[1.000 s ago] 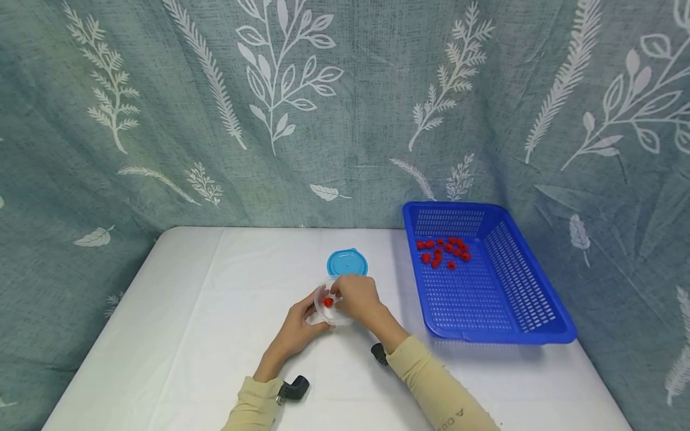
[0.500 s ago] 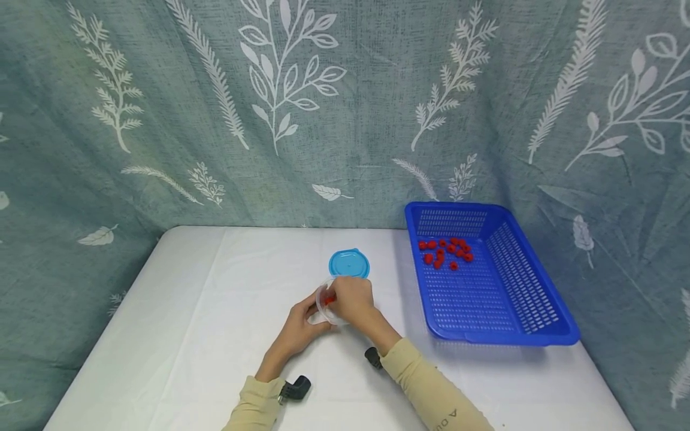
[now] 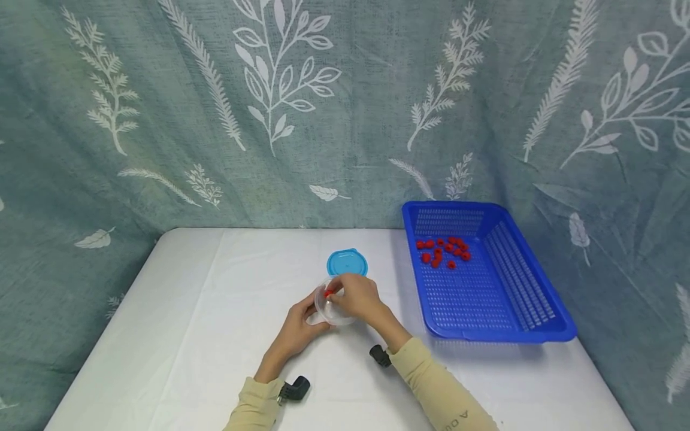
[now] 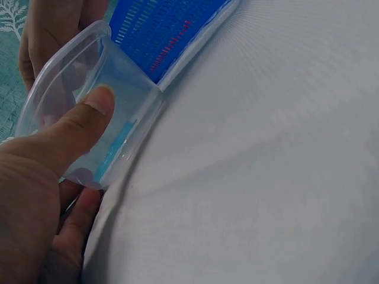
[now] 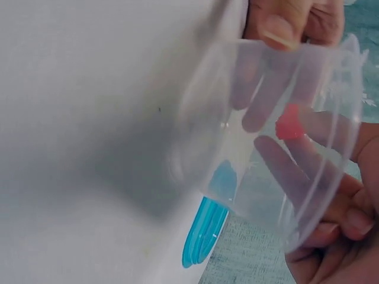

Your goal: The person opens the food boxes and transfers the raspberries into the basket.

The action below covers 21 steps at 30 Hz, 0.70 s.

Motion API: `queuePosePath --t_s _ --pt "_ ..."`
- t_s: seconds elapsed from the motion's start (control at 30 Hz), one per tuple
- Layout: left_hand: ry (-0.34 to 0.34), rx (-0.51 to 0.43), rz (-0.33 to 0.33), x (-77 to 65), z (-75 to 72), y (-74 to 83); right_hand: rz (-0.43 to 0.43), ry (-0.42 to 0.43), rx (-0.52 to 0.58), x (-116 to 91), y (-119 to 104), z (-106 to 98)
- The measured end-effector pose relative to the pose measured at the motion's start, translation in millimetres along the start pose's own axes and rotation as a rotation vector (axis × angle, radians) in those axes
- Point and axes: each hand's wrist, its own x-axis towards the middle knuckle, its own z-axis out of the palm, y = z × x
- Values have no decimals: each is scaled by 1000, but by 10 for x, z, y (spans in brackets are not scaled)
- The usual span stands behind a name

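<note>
My left hand (image 3: 295, 329) grips a clear plastic tub (image 3: 336, 317) from the left, its thumb (image 4: 83, 127) pressed along the near wall in the left wrist view. The tub stands on the white table with its mouth up. My right hand (image 3: 357, 297) reaches into that mouth from the right, thumb and finger pinching a small red raspberry (image 5: 290, 122). Through the see-through wall in the right wrist view, the raspberry hangs above the tub's base, between the fingertips. Just behind the tub lies a round blue lid (image 3: 347, 263), flat on the table.
A blue slotted plastic basket (image 3: 474, 305) stands at the right, with several red raspberries (image 3: 448, 247) grouped at its far left. White cloth (image 3: 215, 311) covers the table. A green leaf-print curtain (image 3: 345, 120) hangs right behind its far edge.
The raspberry lay in the tub a second ago. My right fingers closed on it and have lifted it slightly towards the rim. My left hand and the tub stay put.
</note>
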Motion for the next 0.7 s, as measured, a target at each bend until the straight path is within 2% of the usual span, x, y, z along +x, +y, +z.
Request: queuePosePath --t_s 0.17,0.37,0.53,0.7 --pt "-3 31 -13 0 -19 3 16 -30 172 -4 51 -63" --pt "-11 22 -20 -3 -19 -7 -18 -43 381 -31 130 -99" --pt "-6 25 12 -5 -9 -11 -21 -45 494 -63 174 -122" --pt "-10 24 -13 11 -10 4 -12 -67 610 -101 189 -142"
